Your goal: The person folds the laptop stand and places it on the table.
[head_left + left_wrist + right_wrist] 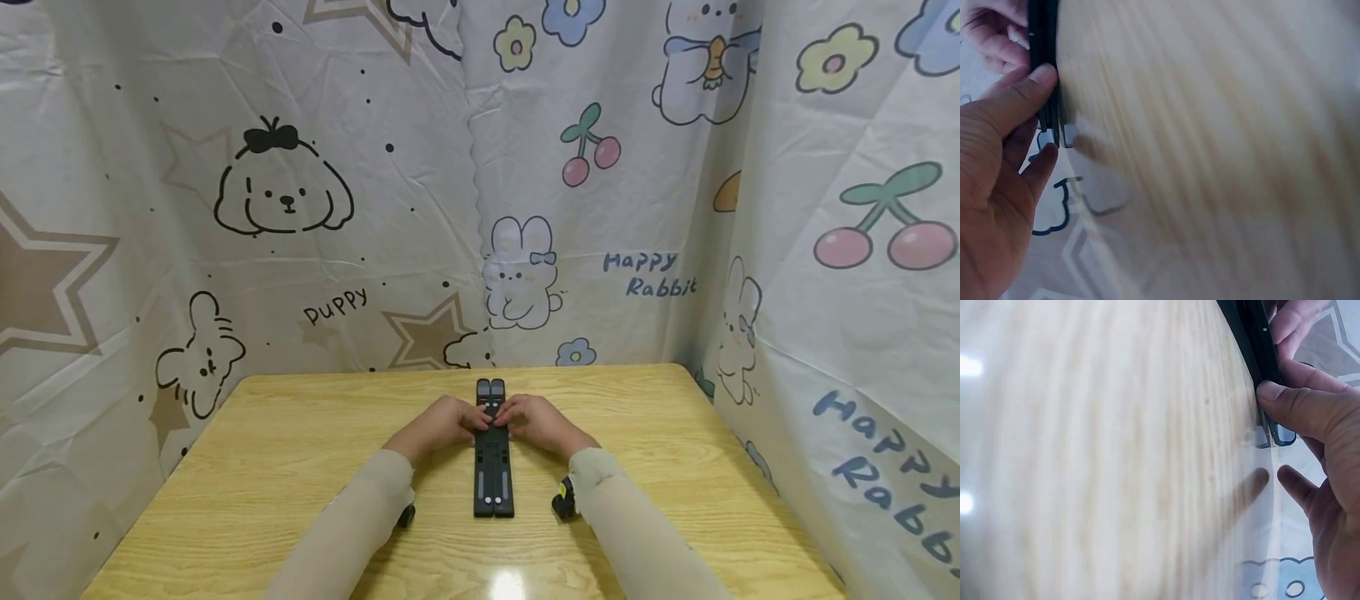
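A black folding laptop stand (493, 475), folded into a long narrow bar, lies lengthwise on the table, with grey pads at its far end and near its front. From the left, my left hand (446, 425) pinches its upper half with thumb and fingers. Opposite, my right hand (538, 422) pinches the right edge at about the same height. In the left wrist view the left thumb (1038, 78) presses against the side of the stand (1042, 31). The right wrist view has the right thumb (1275, 394) on the other side, little finger held away.
The light wooden table (300, 500) ends just beyond the stand's far end. A printed curtain (420, 208) hangs behind it and along both sides. Small black wrist cameras, such as the right one (564, 498), sit beneath the cream sleeves (637, 525).
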A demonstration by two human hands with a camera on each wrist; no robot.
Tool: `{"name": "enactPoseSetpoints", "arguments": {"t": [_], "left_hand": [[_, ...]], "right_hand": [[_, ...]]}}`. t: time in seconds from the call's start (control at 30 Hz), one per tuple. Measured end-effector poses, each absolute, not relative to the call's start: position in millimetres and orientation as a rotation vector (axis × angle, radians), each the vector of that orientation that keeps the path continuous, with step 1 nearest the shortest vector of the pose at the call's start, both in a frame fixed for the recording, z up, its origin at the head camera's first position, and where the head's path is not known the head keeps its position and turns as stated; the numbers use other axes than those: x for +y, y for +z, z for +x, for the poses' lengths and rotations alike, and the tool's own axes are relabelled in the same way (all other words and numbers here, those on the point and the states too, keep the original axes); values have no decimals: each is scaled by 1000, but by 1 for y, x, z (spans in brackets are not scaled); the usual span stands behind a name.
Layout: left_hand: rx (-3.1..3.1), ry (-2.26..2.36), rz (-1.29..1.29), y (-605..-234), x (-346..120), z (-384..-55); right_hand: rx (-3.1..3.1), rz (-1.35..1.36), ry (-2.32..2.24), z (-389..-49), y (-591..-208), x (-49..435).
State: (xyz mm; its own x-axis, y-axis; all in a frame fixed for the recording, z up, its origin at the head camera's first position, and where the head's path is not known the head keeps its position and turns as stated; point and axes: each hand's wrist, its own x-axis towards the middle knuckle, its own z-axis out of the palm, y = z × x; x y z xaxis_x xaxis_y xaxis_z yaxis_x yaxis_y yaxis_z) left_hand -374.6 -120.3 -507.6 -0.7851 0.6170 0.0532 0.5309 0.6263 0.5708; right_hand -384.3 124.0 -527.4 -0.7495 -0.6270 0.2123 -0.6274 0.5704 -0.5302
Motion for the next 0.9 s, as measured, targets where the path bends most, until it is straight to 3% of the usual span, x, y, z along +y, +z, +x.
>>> {"name": "enactPoseSetpoints", "arguments": {"t": [0.37, 0.9], "left_hand": [[2667, 650, 900, -497, -118, -362], [2800, 524, 1036, -486, -128, -335]], "right_hand": [[-2805, 1196, 745, -360, -513, 124], [-2809, 1087, 378, -332, -506, 125]]}}
